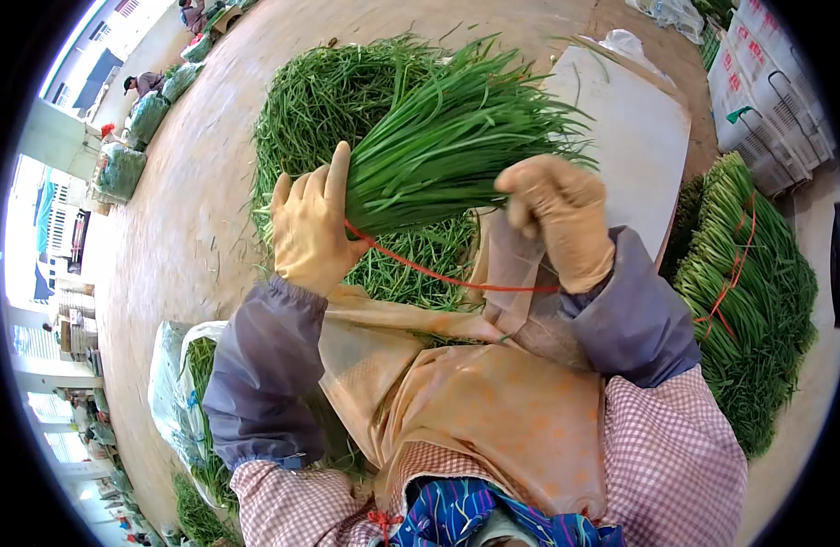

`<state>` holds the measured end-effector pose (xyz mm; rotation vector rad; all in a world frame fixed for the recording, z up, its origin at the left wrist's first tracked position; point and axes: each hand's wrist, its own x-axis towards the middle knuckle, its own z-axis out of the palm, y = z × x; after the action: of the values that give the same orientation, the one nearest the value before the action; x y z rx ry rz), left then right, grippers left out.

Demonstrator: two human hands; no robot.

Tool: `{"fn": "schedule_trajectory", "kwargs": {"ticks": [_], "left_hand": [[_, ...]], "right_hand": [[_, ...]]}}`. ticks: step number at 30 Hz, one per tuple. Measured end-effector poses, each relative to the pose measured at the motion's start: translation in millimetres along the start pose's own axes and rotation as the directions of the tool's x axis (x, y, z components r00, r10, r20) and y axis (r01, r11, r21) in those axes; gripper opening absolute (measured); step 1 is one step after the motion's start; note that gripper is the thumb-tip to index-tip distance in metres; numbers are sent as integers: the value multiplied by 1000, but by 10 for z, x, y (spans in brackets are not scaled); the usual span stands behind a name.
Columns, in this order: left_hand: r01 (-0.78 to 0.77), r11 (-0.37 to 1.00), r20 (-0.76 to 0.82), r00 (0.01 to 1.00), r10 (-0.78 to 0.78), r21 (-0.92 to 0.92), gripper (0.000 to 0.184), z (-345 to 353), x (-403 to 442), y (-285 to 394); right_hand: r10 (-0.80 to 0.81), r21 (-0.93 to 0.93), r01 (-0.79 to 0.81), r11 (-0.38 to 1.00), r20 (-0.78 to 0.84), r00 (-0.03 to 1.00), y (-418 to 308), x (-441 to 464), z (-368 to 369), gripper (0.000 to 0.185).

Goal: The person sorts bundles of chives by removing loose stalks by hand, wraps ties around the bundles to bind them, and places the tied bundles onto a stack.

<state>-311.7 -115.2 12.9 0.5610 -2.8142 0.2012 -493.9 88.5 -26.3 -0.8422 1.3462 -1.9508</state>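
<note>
A large bunch of long green leaves [447,137] lies across in front of me, its tips fanning to the upper right. My left hand [312,219], in a tan glove, presses against the bunch's left end with its fingers stretched up. A red tie [429,271] runs from beside my left thumb, below the bunch, toward my right wrist. My right hand [561,214], also gloved, is raised at the bunch's lower right with curled fingers; whether it grips the tie is hidden. Loose green leaves [320,100] are heaped behind and under the bunch.
A pale board [634,137] stands at the right of the heap. Tied green bundles [739,264] are stacked farther right, below white crates [767,91]. A plastic bag [178,383] with greens is at lower left. People sit by filled bags [121,173] at upper left.
</note>
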Motion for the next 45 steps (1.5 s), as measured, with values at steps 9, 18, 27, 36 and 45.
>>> {"fn": "schedule_trajectory", "kwargs": {"ticks": [9, 18, 27, 36, 45], "left_hand": [[-13, 993, -121, 992, 27, 114, 111, -42, -219, 120], [-106, 973, -194, 970, 147, 207, 91, 113, -327, 9], [-120, 954, -220, 958, 184, 276, 84, -148, -407, 29], [-143, 909, -277, 924, 265, 392, 68, -103, -391, 76], [-349, 727, -145, 841, 521, 592, 50, -24, -235, -24]], "right_hand": [[-209, -572, 438, 694, 423, 882, 296, 59, 822, 19], [-490, -312, 665, 679, 482, 726, -93, -130, 618, 14], [-560, -559, 518, 647, 112, 821, -79, 185, 147, 10], [-758, -848, 356, 393, -80, 647, -365, 43, -237, 12], [-55, -730, 577, 367, 602, 796, 291, 93, 364, 113]]}}
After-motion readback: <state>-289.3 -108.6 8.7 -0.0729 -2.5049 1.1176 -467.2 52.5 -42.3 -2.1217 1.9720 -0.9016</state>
